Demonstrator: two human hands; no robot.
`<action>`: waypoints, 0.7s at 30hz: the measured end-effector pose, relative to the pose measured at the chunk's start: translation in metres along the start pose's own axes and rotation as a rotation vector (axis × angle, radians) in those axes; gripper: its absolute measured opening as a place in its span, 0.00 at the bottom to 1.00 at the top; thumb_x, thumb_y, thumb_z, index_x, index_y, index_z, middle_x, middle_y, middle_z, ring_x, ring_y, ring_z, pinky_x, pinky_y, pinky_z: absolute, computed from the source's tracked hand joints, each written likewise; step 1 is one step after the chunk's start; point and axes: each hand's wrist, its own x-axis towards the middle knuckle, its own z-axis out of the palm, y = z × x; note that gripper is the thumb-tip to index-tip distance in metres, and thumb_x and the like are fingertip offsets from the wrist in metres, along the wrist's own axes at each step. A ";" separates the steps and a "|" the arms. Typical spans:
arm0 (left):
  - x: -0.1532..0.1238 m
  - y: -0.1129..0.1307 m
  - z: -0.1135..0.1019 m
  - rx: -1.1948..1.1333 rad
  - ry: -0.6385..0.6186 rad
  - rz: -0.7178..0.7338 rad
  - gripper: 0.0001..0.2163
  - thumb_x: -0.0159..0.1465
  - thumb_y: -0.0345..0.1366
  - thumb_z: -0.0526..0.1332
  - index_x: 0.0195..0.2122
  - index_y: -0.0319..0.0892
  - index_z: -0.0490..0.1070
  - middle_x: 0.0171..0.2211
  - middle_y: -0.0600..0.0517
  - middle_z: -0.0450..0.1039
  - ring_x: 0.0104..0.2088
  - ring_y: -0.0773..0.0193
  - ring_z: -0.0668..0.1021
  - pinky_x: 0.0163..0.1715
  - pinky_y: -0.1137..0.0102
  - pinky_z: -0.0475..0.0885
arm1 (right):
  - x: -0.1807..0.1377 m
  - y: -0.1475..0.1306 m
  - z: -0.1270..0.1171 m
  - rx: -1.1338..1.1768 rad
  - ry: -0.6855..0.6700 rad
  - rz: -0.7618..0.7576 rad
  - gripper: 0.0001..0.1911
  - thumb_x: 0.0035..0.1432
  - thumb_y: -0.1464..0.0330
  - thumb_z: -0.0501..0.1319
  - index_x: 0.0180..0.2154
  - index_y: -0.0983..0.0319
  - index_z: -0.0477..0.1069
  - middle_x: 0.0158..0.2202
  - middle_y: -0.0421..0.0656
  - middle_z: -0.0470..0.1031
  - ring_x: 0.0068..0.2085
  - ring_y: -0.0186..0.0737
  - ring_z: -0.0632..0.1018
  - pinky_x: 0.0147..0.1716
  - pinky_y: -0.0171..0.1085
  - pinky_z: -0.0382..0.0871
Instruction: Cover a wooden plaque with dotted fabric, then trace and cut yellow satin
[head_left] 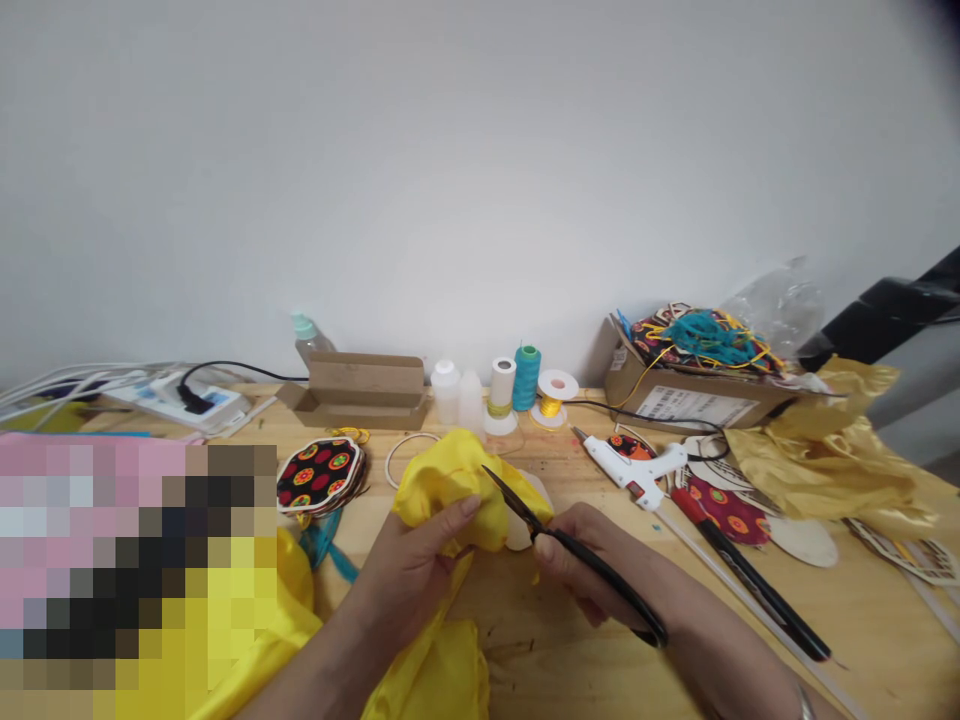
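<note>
My left hand is closed on a piece of yellow fabric, thumb on top. More of the cloth trails down towards me over the table's near edge. In my right hand is a pair of scissors with black handles, its blades pointing up and left. The blades lie over or against the right part of the cloth; whether they are cutting into it I cannot tell. Partly behind the fabric lies a pale flat piece on the wooden table.
A white glue gun, a black-and-red pen-like tool and gold fabric lie to the right. Thread spools and bottles stand along the wall. Patterned pieces are stacked left. A filled cardboard box sits back right.
</note>
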 end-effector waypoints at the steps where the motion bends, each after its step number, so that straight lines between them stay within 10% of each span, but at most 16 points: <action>1: 0.000 0.000 0.000 0.000 0.001 0.001 0.07 0.56 0.31 0.67 0.37 0.41 0.78 0.35 0.49 0.80 0.35 0.61 0.80 0.35 0.70 0.75 | 0.000 0.000 0.001 -0.001 0.021 0.002 0.33 0.52 0.36 0.44 0.23 0.60 0.52 0.16 0.32 0.52 0.17 0.27 0.58 0.14 0.29 0.47; 21: -0.001 0.004 -0.001 -0.022 0.119 -0.024 0.12 0.50 0.34 0.71 0.36 0.42 0.77 0.34 0.51 0.80 0.33 0.59 0.80 0.32 0.68 0.75 | 0.007 0.015 0.005 0.170 0.023 -0.026 0.31 0.50 0.41 0.56 0.19 0.62 0.56 0.13 0.32 0.54 0.15 0.25 0.56 0.12 0.28 0.44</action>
